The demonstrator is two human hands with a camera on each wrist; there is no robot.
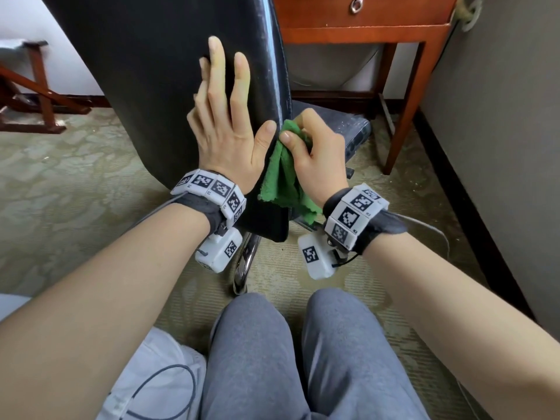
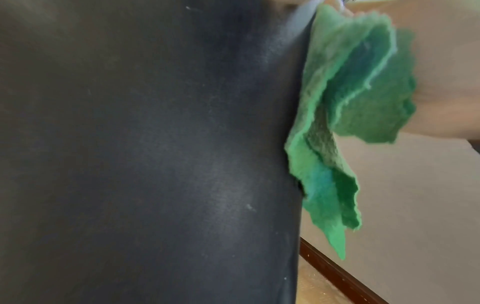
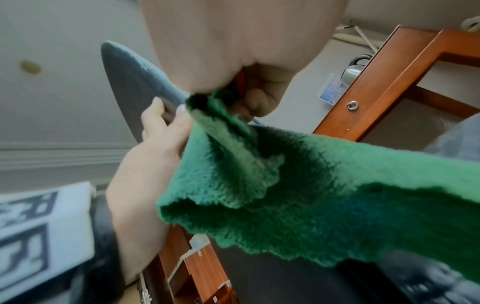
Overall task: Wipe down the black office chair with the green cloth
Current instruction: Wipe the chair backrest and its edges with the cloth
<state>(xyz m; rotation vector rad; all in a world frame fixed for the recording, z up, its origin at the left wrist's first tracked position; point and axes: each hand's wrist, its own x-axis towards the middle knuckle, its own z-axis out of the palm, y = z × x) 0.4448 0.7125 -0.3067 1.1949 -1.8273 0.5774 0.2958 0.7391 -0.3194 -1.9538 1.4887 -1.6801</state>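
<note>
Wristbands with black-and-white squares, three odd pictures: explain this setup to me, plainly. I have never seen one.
No machine here: a person cleans with bare hands and wears cameras. The big picture comes from a camera on the head, looking down at both arms. The marked wristbands carry small white cameras; these give the two close-ups, one along each hand. The left hand lies flat, fingers straight, against the back of the black office chair. The right hand grips the bunched green cloth at the backrest's edge. Behind stands a wooden desk, on patterned carpet.
</note>
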